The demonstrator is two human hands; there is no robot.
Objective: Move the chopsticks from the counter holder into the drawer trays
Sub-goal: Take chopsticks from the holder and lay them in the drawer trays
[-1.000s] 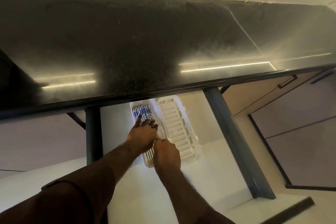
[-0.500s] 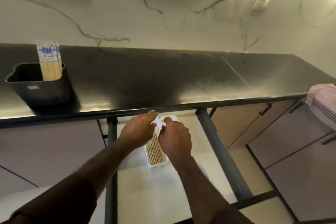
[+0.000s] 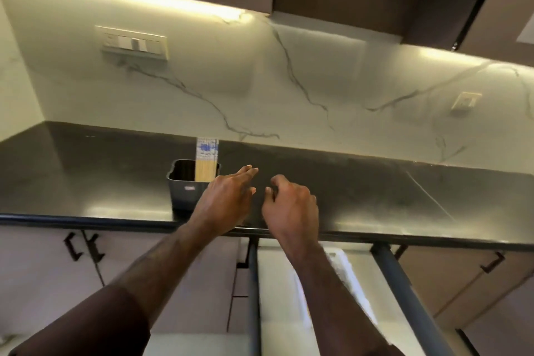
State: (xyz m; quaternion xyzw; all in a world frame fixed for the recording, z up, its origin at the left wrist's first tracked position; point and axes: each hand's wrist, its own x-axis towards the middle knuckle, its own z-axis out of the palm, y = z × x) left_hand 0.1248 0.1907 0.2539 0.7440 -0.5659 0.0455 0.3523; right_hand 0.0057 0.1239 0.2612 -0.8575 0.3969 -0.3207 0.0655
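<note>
A dark holder (image 3: 185,191) stands on the black counter (image 3: 404,191) near its front edge. A bundle of pale chopsticks (image 3: 205,163) with blue-and-white tops stands upright in its right side. My left hand (image 3: 226,199) hovers over the counter just right of the holder, fingers stretched toward it, holding nothing. My right hand (image 3: 290,206) is beside it with fingers loosely curled and empty. Below the counter the drawer (image 3: 277,283) is pulled out; a white tray (image 3: 344,266) shows partly behind my right forearm. Chopsticks in the tray are hidden.
A marble backsplash with a switch plate (image 3: 134,43) and a socket (image 3: 465,101) rises behind the counter. Upper cabinets hang overhead. Cabinet doors with dark handles (image 3: 72,246) flank the open drawer, whose dark rails (image 3: 404,292) run toward me.
Both hands have lifted out of the drawer and now hover over the counter beside the holder. The view has tilted upward, so the tray with chopsticks has dropped mostly out of sight.
</note>
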